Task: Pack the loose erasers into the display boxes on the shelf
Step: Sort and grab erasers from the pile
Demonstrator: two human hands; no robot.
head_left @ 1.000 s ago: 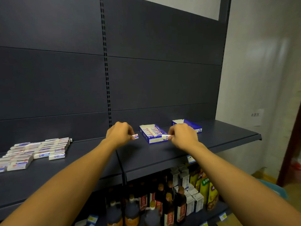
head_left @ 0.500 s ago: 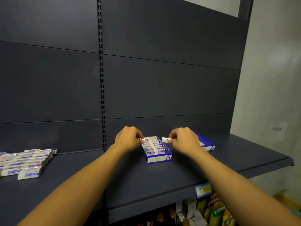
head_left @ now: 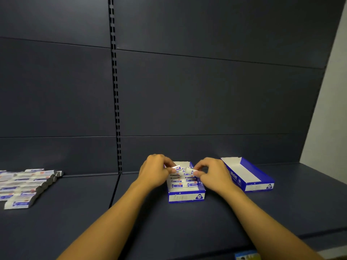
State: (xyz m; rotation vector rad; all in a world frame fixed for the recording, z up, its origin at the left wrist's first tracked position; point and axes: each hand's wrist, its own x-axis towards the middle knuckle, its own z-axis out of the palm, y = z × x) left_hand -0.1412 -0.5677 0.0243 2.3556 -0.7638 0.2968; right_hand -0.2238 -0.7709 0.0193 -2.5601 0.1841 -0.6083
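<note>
A blue and white display box (head_left: 185, 197) stands in the middle of the dark shelf (head_left: 150, 222), partly filled with rows of wrapped erasers. My left hand (head_left: 155, 172) pinches one eraser (head_left: 176, 168) over the box's back left. My right hand (head_left: 212, 175) pinches another eraser (head_left: 188, 170) over its back right. A second display box (head_left: 249, 175), with nothing visible inside it, lies to the right. Several loose erasers (head_left: 24, 184) lie in rows at the far left of the shelf.
The dark back panel (head_left: 206, 100) rises straight behind the boxes, with a slotted upright (head_left: 116, 109) left of centre. A pale wall (head_left: 330, 109) borders the right side. A price tag (head_left: 246, 256) hangs on the shelf's front edge.
Both hands moved inward and forward, from beside the box to over its back half, each still pinching an eraser. The view tilted up and came closer to the shelf.
</note>
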